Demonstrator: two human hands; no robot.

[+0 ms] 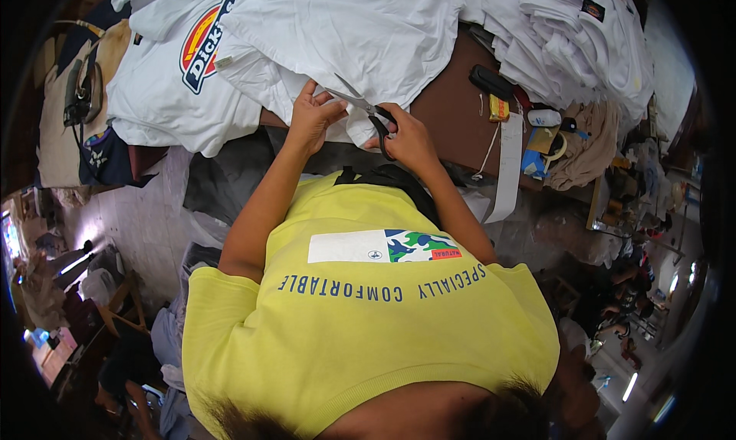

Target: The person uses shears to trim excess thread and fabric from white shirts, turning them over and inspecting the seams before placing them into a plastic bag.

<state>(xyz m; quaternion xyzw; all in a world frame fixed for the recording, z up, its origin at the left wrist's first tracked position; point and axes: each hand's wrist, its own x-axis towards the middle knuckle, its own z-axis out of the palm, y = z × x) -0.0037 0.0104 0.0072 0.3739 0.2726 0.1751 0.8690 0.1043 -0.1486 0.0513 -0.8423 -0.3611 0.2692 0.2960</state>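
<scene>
A white T-shirt is spread over the near edge of the brown table in front of me. My right hand grips a pair of scissors by its black handles. The metal blades are parted and point to the upper left, over the shirt's near edge. Close to the blades, my left hand pinches the hem of this shirt between thumb and fingers. Just what lies between those fingertips is partly hidden. Another white shirt with a red, yellow and blue print lies to the left.
White folded garments are piled at the back right. A black case, a small yellow box, a long white paper strip and a roll of tape lie on the brown table. An iron stands far left.
</scene>
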